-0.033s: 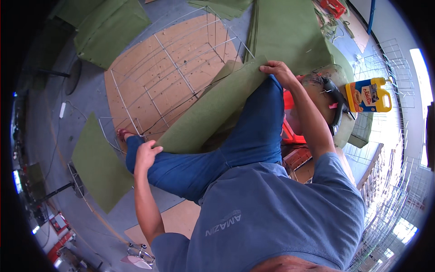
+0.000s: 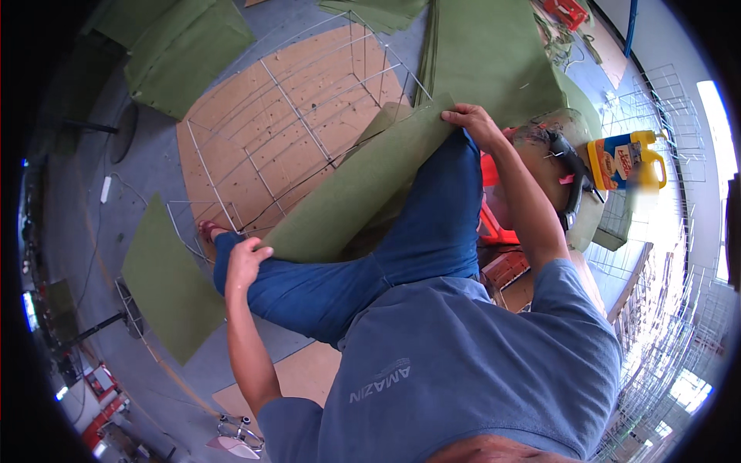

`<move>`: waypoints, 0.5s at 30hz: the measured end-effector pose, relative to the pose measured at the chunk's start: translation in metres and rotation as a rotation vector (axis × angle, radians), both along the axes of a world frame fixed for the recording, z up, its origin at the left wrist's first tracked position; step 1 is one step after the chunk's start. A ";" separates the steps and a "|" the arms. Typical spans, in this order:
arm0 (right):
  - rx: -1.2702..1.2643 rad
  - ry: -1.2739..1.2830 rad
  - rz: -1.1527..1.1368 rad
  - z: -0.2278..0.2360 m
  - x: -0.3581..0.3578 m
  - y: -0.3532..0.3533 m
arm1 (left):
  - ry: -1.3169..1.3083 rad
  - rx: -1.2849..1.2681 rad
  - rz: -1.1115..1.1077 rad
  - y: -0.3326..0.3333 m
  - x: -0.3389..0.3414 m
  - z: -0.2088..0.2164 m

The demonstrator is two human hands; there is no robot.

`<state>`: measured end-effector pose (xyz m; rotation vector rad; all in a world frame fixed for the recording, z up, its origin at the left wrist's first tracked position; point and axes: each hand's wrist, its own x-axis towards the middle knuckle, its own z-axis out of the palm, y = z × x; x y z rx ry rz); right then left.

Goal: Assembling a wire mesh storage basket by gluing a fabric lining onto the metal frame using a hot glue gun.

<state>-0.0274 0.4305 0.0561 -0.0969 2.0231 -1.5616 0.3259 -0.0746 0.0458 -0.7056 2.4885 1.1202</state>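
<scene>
Hands (image 2: 245,258) (image 2: 472,122) still gripping green sheet (image 2: 363,185), unmoved.

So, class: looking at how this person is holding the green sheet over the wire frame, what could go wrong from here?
1. The green sheet is held only at its far ends, by the left hand and the right hand; it may sag or slip off the knee.
2. The wire frame lies right under it, so an edge could snag on a wire.
3. The yellow bottle stands near the right elbow and might get knocked.
</scene>
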 end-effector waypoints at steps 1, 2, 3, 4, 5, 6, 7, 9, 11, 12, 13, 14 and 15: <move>0.007 0.001 -0.011 -0.007 -0.001 0.003 | 0.017 0.043 0.075 -0.008 -0.005 -0.004; 0.007 -0.009 -0.069 -0.016 -0.003 0.006 | 0.048 0.013 0.107 -0.017 -0.012 -0.006; 0.007 -0.018 -0.127 -0.023 -0.006 0.010 | 0.080 -0.016 0.140 -0.025 -0.018 -0.009; 0.008 -0.022 -0.127 -0.026 -0.009 0.007 | 0.077 -0.015 0.140 -0.035 -0.019 -0.013; 0.082 0.015 -0.110 -0.026 -0.011 0.003 | 0.119 0.092 0.235 -0.043 -0.021 -0.016; 0.156 0.052 -0.093 -0.025 -0.012 0.001 | 0.160 0.200 0.331 -0.049 -0.020 -0.020; 0.155 0.050 -0.084 -0.020 -0.009 -0.004 | 0.158 0.198 0.340 -0.051 -0.017 -0.018; 0.278 0.146 -0.011 0.000 -0.001 -0.017 | 0.193 0.193 0.388 -0.054 -0.003 -0.009; 0.266 0.115 -0.018 -0.005 -0.005 -0.008 | 0.172 0.161 0.370 -0.057 -0.003 -0.012; 0.251 0.084 -0.024 -0.008 -0.008 -0.005 | 0.163 0.130 0.361 -0.056 -0.001 -0.016; 0.253 0.085 -0.028 -0.015 -0.016 0.003 | 0.156 0.100 0.343 -0.057 -0.008 -0.018; 0.230 0.054 -0.016 -0.022 -0.024 0.013 | 0.156 0.106 0.336 -0.054 -0.015 -0.019; 0.207 0.024 -0.004 -0.030 -0.032 0.021 | 0.178 0.110 0.365 -0.051 -0.022 -0.020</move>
